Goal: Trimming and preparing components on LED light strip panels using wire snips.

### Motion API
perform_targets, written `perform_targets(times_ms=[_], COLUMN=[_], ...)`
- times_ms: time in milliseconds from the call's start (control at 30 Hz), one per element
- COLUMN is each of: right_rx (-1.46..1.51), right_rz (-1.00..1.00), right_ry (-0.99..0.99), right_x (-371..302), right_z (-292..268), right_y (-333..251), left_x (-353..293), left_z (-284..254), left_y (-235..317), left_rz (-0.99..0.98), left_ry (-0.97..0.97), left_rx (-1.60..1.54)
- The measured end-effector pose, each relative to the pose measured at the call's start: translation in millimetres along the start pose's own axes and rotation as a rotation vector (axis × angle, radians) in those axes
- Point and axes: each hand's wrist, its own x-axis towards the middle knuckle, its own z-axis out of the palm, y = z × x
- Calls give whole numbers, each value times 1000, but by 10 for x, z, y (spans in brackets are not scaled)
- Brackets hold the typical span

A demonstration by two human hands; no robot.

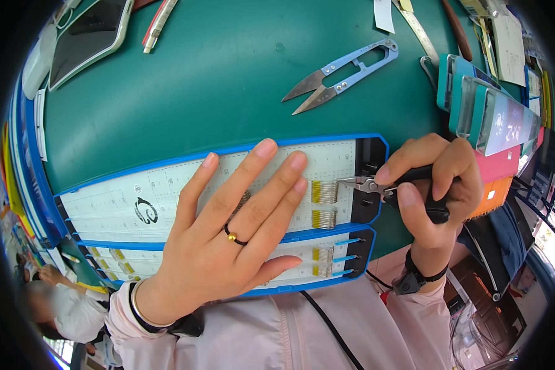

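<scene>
A long, flat hinged case with blue edges and white ruled panels (114, 197) lies open in front of me. Spread across its upper panel is my left hand (234, 228), fingers stretched out and holding nothing. Small slim-nosed pliers (367, 184) with black handles are gripped in my right hand (441, 185). Their tips point left and reach the right end of a row of fine silvery wire-like pieces over yellow strips (324, 192); whether they pinch one is too small to tell. A similar row (322, 219) sits just below. My left hand hides the panel's middle.
Blue-handled thread snips (345, 74) lie blades apart on the green mat (228, 92). Clear boxes with teal edges (487, 111) stack at the right, beside an orange block (494, 196). A dark-screened device (89, 40) rests far left. Another person (74, 308) is at lower left.
</scene>
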Motion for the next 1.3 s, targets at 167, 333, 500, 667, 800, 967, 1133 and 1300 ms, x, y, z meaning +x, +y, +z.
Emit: perform_targets(times_ms=[167, 333, 500, 667, 800, 967, 1133, 1300], right_rx=[85, 146, 109, 106, 86, 94, 70, 52], right_rz=[61, 35, 39, 25, -3, 37, 17, 40], right_ry=[92, 84, 65, 71, 34, 105, 7, 6], right_x=[-30, -20, -6, -16, -18, -35, -19, -16], right_z=[51, 31, 21, 18, 7, -22, -35, -14], right_y=[-27, -38, -24, -21, -6, -13, -4, -18], left_x=[-10, -11, -15, 7, 12, 0, 3, 11], left_z=[17, 18, 14, 13, 0, 19, 10, -12], left_y=[-10, 3, -9, -5, 2, 10, 8, 10], left_rz=[5, 5, 3, 14, 4, 1, 9, 2], left_ry=[12, 26, 29, 26, 4, 0, -2, -22], left_rx=[-1, -12, -19, -9, 14, 14, 25, 23])
